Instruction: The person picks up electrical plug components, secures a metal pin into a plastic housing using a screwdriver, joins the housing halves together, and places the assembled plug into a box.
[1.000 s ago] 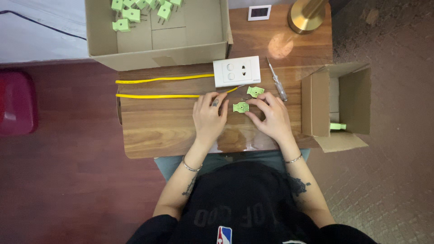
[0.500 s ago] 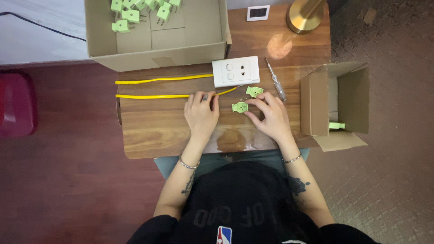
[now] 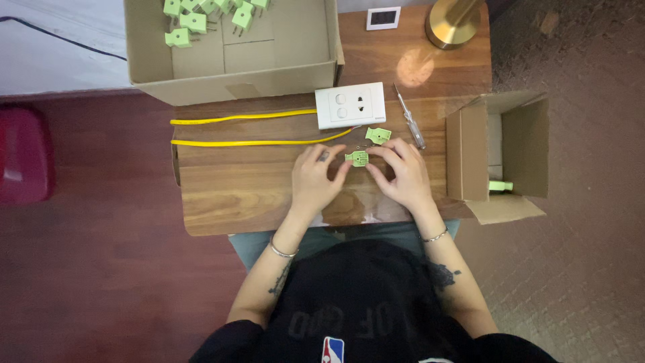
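Note:
A small green plug part (image 3: 357, 158) lies on the wooden table (image 3: 235, 195), pinched between the fingertips of both hands. My left hand (image 3: 314, 180) holds its left side and my right hand (image 3: 401, 176) holds its right side. A second green plug part (image 3: 378, 135) lies just beyond it, near a white socket plate (image 3: 349, 105). Two yellow wires (image 3: 255, 131) run left from the plate. A screwdriver (image 3: 410, 122) lies right of the plate, beside my right hand.
A large cardboard box (image 3: 282, 60) at the back holds several green plugs (image 3: 195, 20). A smaller open box (image 3: 517, 134) at the right holds one green plug (image 3: 500, 185). A brass lamp base (image 3: 457, 20), a small white switch plate (image 3: 383, 18), and a red object (image 3: 23, 154) on the floor at left are also in view.
My left hand shifted slightly left and then back toward the green part. The right hand and the parts on the table have stayed in place.

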